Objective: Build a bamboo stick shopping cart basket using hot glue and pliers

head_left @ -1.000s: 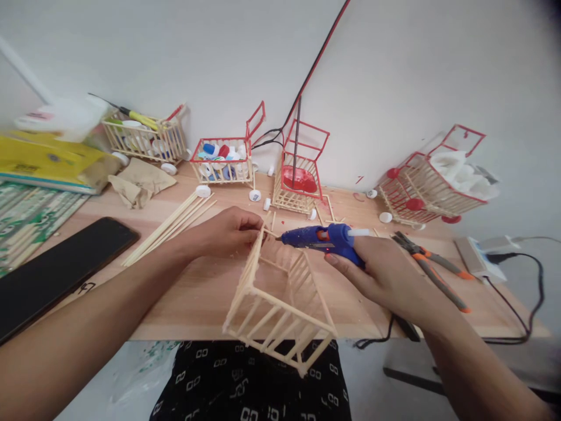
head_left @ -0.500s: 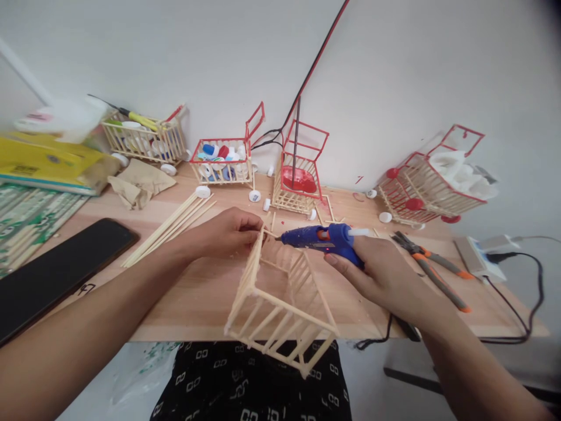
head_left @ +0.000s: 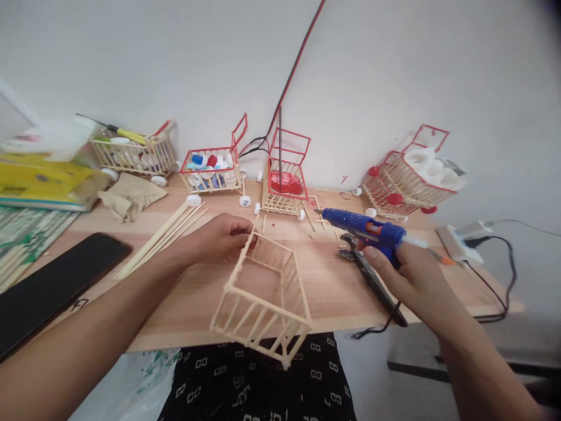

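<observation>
Left hand [head_left: 221, 237] grips the far corner of the stick basket frame [head_left: 263, 298] on the bench [head_left: 333, 292]. Right hand [head_left: 409, 278] is closed around the blue glue gun [head_left: 363, 228], held clear of the frame.

the left hand's [head_left: 219, 237] fingertips are hidden behind the frame's [head_left: 263, 298] far corner. the right hand [head_left: 412, 278] covers the glue gun's [head_left: 363, 229] grip and most of the pliers [head_left: 370, 275]. the phone [head_left: 48, 286] is cut off by the left edge. the box [head_left: 44, 181] print is too blurred to read.
</observation>
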### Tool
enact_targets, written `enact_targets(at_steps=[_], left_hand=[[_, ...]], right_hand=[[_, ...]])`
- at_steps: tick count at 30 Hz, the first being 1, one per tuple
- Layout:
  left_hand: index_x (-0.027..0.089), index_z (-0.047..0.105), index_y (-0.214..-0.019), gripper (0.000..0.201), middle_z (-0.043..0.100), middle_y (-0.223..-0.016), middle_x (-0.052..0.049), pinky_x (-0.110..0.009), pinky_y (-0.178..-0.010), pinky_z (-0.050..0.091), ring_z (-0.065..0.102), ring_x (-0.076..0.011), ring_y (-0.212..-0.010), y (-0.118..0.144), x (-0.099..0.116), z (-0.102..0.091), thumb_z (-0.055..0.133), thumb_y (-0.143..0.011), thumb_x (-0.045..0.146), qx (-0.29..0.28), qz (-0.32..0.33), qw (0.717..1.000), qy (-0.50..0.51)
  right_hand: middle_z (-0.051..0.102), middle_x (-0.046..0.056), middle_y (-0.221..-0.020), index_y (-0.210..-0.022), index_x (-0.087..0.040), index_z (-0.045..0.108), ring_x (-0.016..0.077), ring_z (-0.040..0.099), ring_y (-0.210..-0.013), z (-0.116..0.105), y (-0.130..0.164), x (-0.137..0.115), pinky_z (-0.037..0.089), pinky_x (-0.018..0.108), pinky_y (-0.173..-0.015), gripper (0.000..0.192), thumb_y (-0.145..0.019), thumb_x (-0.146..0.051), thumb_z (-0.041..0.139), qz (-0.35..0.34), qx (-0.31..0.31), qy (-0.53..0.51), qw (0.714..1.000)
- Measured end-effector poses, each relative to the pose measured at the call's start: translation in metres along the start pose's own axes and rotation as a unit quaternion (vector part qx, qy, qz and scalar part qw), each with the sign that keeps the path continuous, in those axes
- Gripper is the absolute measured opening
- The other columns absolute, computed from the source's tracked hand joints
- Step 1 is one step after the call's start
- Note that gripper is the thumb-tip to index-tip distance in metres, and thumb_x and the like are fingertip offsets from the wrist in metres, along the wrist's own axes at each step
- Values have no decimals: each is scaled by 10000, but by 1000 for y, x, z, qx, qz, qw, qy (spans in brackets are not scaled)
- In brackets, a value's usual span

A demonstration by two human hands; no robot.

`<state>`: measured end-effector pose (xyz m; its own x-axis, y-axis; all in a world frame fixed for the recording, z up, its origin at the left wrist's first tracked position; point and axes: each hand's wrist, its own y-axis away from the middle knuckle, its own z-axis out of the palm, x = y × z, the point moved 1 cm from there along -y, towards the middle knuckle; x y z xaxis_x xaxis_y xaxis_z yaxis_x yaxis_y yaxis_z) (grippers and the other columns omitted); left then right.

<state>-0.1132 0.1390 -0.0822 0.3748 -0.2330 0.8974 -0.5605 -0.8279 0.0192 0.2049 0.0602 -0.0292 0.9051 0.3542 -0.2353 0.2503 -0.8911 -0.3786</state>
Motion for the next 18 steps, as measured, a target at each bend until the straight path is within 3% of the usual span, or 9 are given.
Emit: enact_targets(at_steps=[7, 13, 18], left_hand=[[180, 676, -741, 253, 667, -702, -8, -219, -573, 439, 584, -153, -639, -3, -5, -1, 616, -777, 423, 49, 3, 999, 16], [185, 690, -738, 317, 703, -700, -30, -247, -541, 474, 603, -180, -621, -1, 6, -2, 751, -626, 475, 134, -27, 986, 90], [233, 691, -735, 285, 634, -539, 28, -228, -463, 471, 596, -163, -552, 0, 9, -5, 796, -549, 422, 189, -67, 967, 157]], right_hand=[[629, 135, -1081, -1171, -188, 543, 283, 591, -998, -22, 33, 55, 473, 394, -825, 333, -964, -395, 384, 66, 83, 63, 992], [617, 163, -1049, -1197, -174, 545, 314, 595, -984, -31, 76, 130, 471, 423, -844, 408, -914, -445, 431, 157, 101, 140, 972], [600, 187, -1089, -1214, -141, 551, 328, 573, -1032, -27, 102, 179, 468, 442, -852, 443, -890, -432, 476, 216, 97, 166, 957]])
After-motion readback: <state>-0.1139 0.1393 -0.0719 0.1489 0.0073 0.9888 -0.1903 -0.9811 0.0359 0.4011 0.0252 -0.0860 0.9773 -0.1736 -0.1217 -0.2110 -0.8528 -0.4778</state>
